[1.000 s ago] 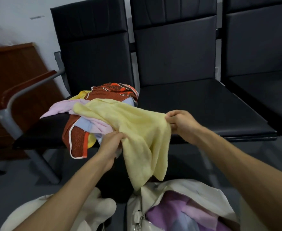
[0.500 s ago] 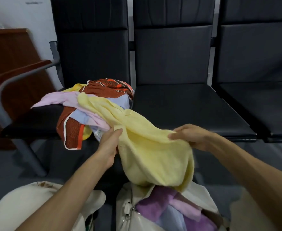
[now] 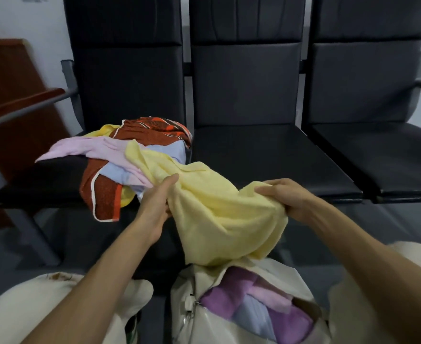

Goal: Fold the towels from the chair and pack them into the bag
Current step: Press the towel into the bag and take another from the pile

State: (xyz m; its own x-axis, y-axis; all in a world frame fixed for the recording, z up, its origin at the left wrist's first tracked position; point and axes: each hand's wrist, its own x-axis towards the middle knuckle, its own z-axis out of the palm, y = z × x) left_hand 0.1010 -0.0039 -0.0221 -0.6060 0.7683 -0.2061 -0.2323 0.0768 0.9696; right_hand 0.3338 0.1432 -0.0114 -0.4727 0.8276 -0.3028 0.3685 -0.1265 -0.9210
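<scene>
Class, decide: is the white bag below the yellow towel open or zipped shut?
Open: the bag gapes at its mouth, showing purple, pink and blue towels inside.

A: What colour is your towel (image 3: pixel 216 214)?
B: Pale yellow. You also have a pink towel (image 3: pixel 80 147), a light-blue towel (image 3: pixel 120 173), and a rust-red towel (image 3: pixel 102 197) patterned orange with white edging. Cream bag (image 3: pixel 204 326), black chairs (image 3: pixel 254 157).

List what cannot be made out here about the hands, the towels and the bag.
Head view: the left hand has its fingers behind the yellow towel it holds.
Head view: the bag is cut off by the bottom edge, its mouth partly under the yellow towel.
Head view: the pile on the chair overlaps, so the towel count is unclear.
</scene>
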